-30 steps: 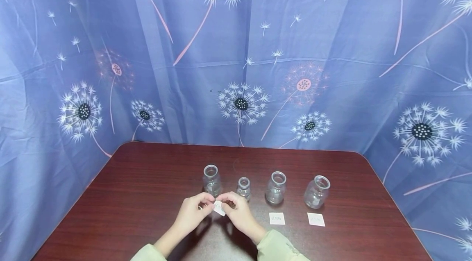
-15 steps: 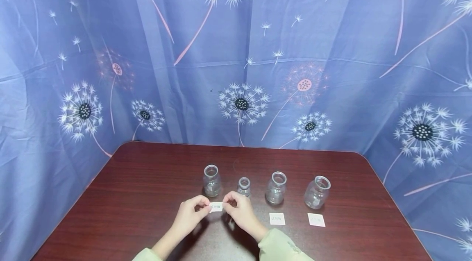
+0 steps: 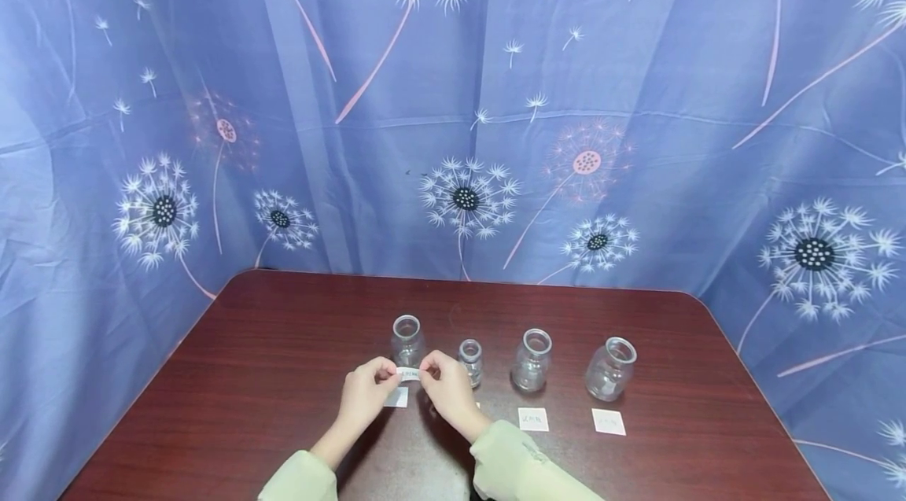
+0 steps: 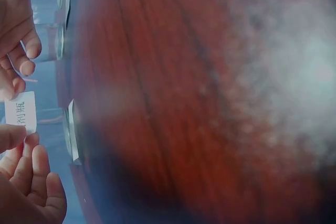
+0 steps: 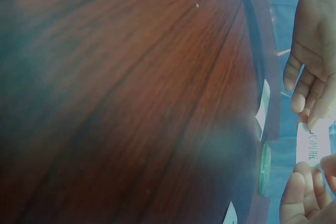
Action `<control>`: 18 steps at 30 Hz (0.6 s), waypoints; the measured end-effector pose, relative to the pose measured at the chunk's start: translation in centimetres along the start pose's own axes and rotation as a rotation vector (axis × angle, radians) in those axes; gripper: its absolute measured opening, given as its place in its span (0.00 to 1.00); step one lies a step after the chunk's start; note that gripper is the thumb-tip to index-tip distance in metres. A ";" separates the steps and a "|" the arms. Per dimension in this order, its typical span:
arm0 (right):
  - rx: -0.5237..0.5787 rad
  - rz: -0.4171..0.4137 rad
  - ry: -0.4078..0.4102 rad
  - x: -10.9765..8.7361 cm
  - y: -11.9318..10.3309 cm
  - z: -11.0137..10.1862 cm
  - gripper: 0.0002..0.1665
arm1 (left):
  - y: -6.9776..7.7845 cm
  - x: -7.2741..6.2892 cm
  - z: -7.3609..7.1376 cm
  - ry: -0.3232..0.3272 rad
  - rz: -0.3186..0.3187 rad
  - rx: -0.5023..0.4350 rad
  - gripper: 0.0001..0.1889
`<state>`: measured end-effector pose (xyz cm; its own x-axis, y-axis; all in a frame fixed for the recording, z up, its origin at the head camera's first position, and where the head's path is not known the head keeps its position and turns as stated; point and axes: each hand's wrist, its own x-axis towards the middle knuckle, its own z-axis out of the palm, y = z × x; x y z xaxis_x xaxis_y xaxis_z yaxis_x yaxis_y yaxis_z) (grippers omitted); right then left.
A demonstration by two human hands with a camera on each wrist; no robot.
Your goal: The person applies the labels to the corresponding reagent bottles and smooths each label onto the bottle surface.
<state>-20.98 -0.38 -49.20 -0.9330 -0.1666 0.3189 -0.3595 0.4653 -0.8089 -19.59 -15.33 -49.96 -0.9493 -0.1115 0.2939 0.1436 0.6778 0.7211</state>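
In the head view, a small white paper label [image 3: 408,373] with dark characters is stretched between both hands, bowed slightly upward. My left hand [image 3: 365,396] pinches its left end, and the thumb and fingers of my right hand [image 3: 449,391] pinch the other. Just behind it stands the leftmost glass jar [image 3: 406,336], its lower part overlapped by label and fingers. A white paper card [image 3: 399,397] lies on the table beneath, partly covered by my left hand. The left wrist view shows the label [image 4: 21,113] with its characters facing the camera.
A smaller glass jar [image 3: 470,366] stands beside my right hand. Further right are two larger jars, one in the middle [image 3: 532,361] and one at the end [image 3: 610,370], each with a white card [image 3: 533,419] in front. A patterned blue curtain [image 3: 467,92] hangs behind the table [image 3: 297,312].
Both hands have moved the label up and away from the body, toward the leftmost jar. It was tilted a second ago, then levelled, and now bows. The card beneath has come into clearer view.
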 end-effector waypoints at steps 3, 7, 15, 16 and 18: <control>0.006 0.014 0.007 0.2 0.0 0.3 0.05 | -0.1 0.3 0.1 0.019 -0.023 0.028 0.05; 0.028 0.037 0.006 0.4 0.1 0.6 0.05 | -0.1 0.6 0.2 0.030 -0.052 0.051 0.05; 0.081 0.074 -0.004 0.7 0.3 1.1 0.04 | -0.2 1.1 0.5 0.037 -0.134 0.086 0.04; 0.085 0.079 -0.006 0.7 0.3 1.1 0.04 | -0.2 1.1 0.5 0.035 -0.139 0.089 0.04; 0.094 0.089 -0.010 0.7 0.3 1.1 0.03 | -0.3 1.2 0.5 0.033 -0.145 0.095 0.04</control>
<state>-21.76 -1.33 -49.78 -0.9612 -0.1373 0.2393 -0.2746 0.3956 -0.8764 -20.87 -15.27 -50.15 -0.9481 -0.2365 0.2126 -0.0231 0.7180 0.6957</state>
